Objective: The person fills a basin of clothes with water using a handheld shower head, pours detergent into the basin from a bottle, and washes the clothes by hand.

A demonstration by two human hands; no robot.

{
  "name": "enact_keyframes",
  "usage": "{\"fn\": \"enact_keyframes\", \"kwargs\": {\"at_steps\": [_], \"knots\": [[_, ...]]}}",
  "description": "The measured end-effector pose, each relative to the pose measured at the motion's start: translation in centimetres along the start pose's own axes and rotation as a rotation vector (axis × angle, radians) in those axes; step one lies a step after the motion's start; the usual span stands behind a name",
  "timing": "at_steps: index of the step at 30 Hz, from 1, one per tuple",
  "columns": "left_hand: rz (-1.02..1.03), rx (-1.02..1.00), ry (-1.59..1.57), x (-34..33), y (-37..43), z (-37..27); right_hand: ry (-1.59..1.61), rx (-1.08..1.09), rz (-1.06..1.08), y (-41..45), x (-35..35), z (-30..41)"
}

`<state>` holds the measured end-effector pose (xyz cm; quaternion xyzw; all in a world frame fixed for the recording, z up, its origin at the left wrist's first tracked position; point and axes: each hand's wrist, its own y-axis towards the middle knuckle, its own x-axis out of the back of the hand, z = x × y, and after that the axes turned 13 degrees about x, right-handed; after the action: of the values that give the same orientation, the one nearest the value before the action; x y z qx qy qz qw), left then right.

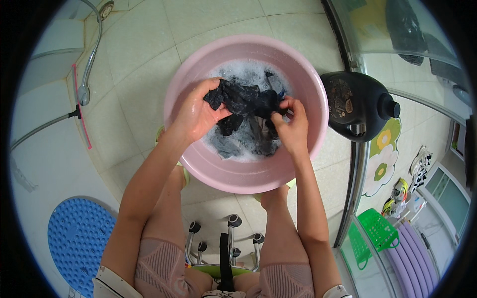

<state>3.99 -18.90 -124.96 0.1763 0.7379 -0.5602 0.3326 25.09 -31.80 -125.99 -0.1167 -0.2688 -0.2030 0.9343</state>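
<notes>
A pink plastic basin stands on the floor between my feet, with sudsy water in it. Above the suds, a wet black cloth garment stretches between my two hands. My left hand holds its left end between thumb and fingers, palm turned up. The other end is pinched by my right hand, near a small blue bit of fabric. Below them, grey and dark clothes lie partly under the foam. What kind of garment I hold cannot be made out.
Touching the basin's right rim is a black detergent jug with a handle. A sliding-door track runs beside it. At the left are a shower head and a blue bumpy mat. Stool casters stand below me; a green basket is at the right.
</notes>
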Motion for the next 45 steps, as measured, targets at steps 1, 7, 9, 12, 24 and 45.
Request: {"fn": "enact_keyframes", "kwargs": {"at_steps": [1,7,9,12,24,45], "knots": [[0.014,0.052,-0.014,0.3,0.0,0.1,-0.054,0.037,0.008,0.2,-0.2,1.7],[0.099,0.15,-0.031,-0.8,-0.4,0.2,-0.467,0.307,0.11,1.2,-2.3,0.4],[0.12,0.124,-0.001,-0.5,-0.4,-0.1,-0.44,0.306,0.187,1.8,-1.4,-0.6],[0.1,-0.012,0.073,0.1,0.2,-0.8,-0.144,0.095,0.055,2.2,0.5,-1.6],[0.235,0.046,0.394,-2.3,1.1,5.3,0.621,-0.037,-0.096,-0.8,5.1,3.9],[-0.439,-0.489,1.549,4.6,2.3,-0.1,-0.558,0.287,0.445,-1.3,-1.4,0.4]]}}
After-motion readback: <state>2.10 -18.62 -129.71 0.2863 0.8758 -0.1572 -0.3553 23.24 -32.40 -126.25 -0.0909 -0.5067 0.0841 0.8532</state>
